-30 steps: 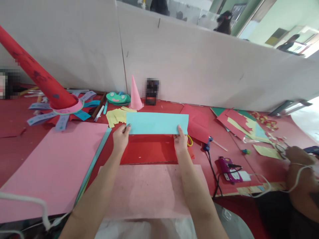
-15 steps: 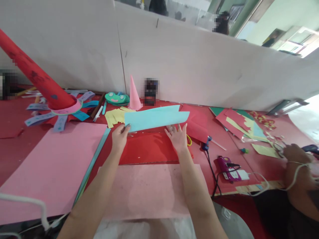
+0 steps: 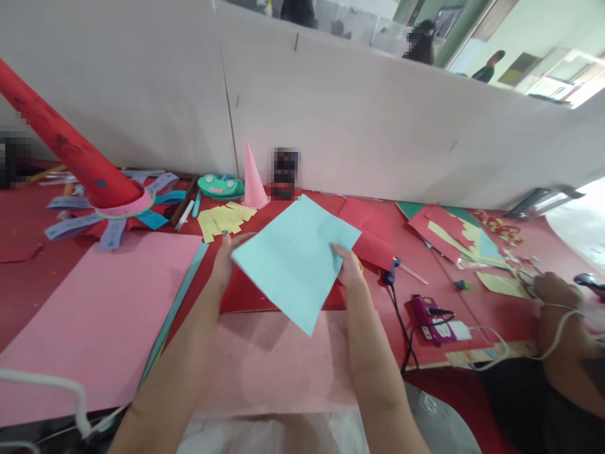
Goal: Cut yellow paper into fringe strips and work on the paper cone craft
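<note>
A light blue paper sheet (image 3: 297,258) is held up over the desk, tilted so one corner points down toward me. My right hand (image 3: 350,268) grips its right edge, thumb on the front and fingers hidden behind. By the left corner is my left hand (image 3: 223,265), thumb raised off the paper and fingers stretched partly behind it. Beneath lie a red sheet (image 3: 250,299) and, nearer me, a pale pink sheet (image 3: 278,378).
Left lies a large pink sheet (image 3: 108,315), below a tall red cone (image 3: 94,164) with paper strips. Behind stand yellow strips (image 3: 222,221), a small pink cone (image 3: 254,183) and green frog cutouts (image 3: 220,186). At right are a purple power bank (image 3: 428,320), cables and another person's hand (image 3: 558,290).
The blue sheet has turned from a long, folded-looking strip into a diamond facing me. My right hand has closed on its right edge; my left thumb has come off the paper.
</note>
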`<state>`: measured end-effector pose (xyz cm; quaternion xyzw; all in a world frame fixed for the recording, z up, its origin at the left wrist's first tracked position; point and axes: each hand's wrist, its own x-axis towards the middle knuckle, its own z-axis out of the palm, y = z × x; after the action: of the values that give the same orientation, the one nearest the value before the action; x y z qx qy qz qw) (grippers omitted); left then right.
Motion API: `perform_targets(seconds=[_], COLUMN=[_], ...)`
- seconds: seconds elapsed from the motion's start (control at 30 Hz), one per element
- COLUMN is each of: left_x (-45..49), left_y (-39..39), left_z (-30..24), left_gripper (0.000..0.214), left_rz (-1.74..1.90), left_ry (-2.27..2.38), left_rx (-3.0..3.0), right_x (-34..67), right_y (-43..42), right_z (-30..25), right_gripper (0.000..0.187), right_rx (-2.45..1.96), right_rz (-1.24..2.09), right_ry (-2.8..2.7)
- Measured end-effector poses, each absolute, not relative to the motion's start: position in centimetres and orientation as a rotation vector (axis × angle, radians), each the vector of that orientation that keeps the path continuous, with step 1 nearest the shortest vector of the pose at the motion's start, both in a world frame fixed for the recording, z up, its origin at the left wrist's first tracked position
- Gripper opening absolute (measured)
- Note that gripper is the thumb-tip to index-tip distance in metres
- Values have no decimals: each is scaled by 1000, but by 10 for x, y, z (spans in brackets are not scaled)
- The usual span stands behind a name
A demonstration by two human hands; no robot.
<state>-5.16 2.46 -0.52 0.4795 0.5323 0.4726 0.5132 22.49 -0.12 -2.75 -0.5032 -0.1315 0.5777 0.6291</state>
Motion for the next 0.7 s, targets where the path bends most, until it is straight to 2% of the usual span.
perform_targets(seconds=[0.07, 0.17, 0.4, 0.6, 0.7], left_x=[-61, -70, -62, -68, -74], left_y=[28, 28, 21, 30, 31], left_z=[-4, -5, -9, -19, -17], left_gripper=[89, 82, 39, 48, 47], left_rz=[985, 788, 631, 898, 873], left_ry=[1132, 1159, 1209, 1372, 1285], left_rx=[1056, 1016, 1252, 1199, 1228], right_x=[229, 231, 232, 231, 230], right_y=[-5, -9, -11, -13, -14], right_z=[-24, -23, -27, -21, -20], right_gripper=[24, 23, 30, 38, 39], right_rx=[-1192, -1225, -1219, -1208, -1227], right_rz=[1403, 1476, 1536, 1632, 1679], right_ry=[-369, -446, -570, -860, -970])
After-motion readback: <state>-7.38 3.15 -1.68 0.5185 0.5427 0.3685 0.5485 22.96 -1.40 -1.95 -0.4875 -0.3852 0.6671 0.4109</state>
